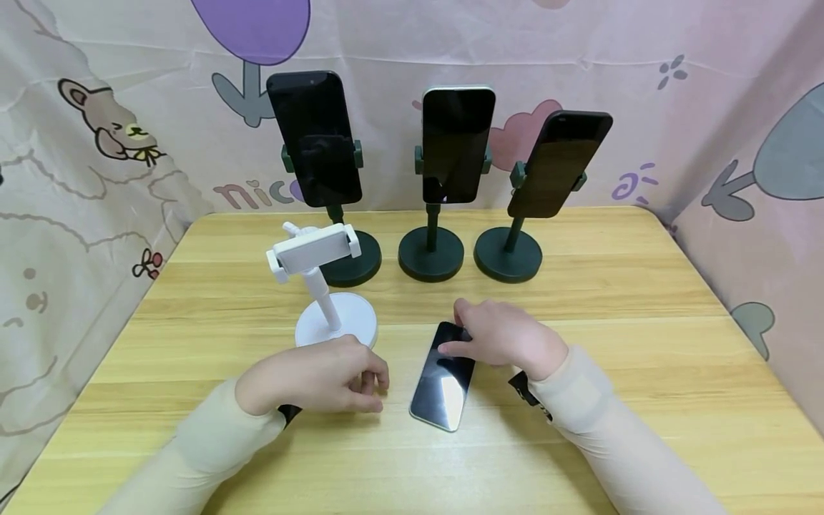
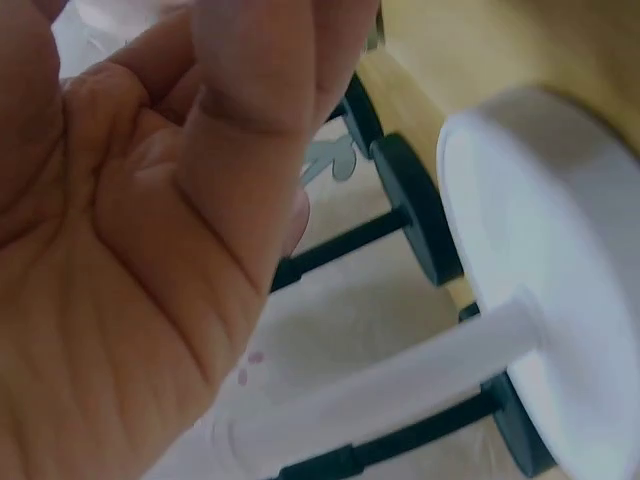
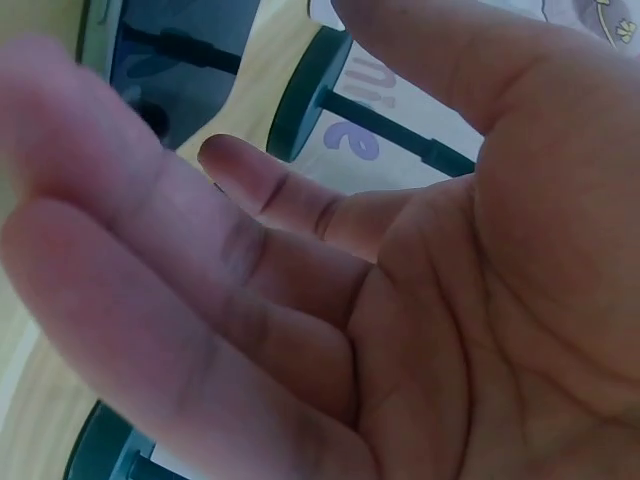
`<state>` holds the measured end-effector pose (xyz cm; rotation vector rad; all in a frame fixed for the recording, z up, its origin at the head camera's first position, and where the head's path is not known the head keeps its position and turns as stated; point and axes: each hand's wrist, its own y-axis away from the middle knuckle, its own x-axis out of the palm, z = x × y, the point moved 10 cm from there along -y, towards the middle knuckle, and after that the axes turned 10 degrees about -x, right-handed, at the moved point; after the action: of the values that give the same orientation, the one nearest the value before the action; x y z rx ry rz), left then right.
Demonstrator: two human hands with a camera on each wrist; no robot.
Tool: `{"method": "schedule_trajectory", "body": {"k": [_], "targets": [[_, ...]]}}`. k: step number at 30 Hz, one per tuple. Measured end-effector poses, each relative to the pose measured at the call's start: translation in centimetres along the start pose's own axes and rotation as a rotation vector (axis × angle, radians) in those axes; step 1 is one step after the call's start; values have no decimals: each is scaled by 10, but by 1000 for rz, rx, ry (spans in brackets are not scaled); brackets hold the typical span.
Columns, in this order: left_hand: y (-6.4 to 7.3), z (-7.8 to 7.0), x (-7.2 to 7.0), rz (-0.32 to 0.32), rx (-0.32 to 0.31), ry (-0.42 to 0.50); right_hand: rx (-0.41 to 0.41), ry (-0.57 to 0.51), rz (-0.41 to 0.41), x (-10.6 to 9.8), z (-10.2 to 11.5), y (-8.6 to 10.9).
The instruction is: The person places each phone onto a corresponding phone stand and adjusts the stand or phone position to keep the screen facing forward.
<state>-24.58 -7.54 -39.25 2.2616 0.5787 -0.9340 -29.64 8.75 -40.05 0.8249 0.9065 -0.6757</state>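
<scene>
A phone [image 1: 440,386] with a dark, glossy screen lies face up on the table. My right hand [image 1: 505,336] is over its far right end, the thumb above the screen and the other fingers beyond the top edge. In the right wrist view the fingers [image 3: 150,280] are loosely bent, with part of the phone [image 3: 190,60] behind them. My left hand [image 1: 328,375] hangs relaxed and holds nothing, left of the phone. Just behind it stands a white phone stand [image 1: 315,250] with a bare cradle; its round base [image 2: 540,250] is close to the hand in the left wrist view.
Along the back of the wooden table [image 1: 644,322] stand three dark green stands holding a left phone [image 1: 315,143], a middle phone [image 1: 457,143] and a tilted right phone [image 1: 560,164]. A printed cloth [image 1: 386,43] hangs behind and at the sides.
</scene>
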Motion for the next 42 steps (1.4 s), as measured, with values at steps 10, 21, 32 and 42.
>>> {"method": "schedule_trajectory", "body": {"k": [10,21,32,42], "targets": [[-9,-9,15,42,29,-24,-23,54,-45,1,4,-7],[-14,-9,22,69,12,-24,-51,127,-107,5,16,-17],[-16,-13,30,91,55,-46,-88,170,-162,9,31,-26],[-19,-17,35,85,79,-69,-106,208,-189,15,38,-28]]}}
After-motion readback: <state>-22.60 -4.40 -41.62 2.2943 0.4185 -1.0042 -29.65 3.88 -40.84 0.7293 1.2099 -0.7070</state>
